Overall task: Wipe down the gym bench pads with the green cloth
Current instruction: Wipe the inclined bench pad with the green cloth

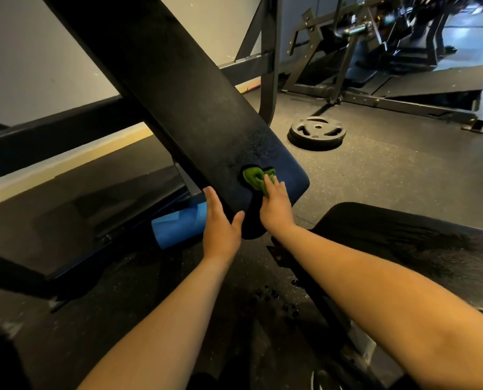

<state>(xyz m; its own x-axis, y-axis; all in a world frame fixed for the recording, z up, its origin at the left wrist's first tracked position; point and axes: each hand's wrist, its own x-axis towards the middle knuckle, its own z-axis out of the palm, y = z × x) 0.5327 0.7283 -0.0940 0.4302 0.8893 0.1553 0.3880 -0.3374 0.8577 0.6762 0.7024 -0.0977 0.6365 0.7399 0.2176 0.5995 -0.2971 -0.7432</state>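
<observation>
A long black back pad (178,88) of the gym bench slopes from the upper left down to the middle of the view. A crumpled green cloth (255,178) lies on its lower end. My right hand (275,205) presses the cloth against the pad with straight fingers. My left hand (220,220) holds the pad's lower left edge, fingers along the side and thumb on the face. The black seat pad (403,240) sits at the lower right, under my right forearm.
A blue rolled mat (181,223) lies on the floor below the back pad. A black weight plate (316,132) lies flat on the rubber floor beyond. Black machine frames (347,80) stand at the back right. A dark frame bar crosses the left side.
</observation>
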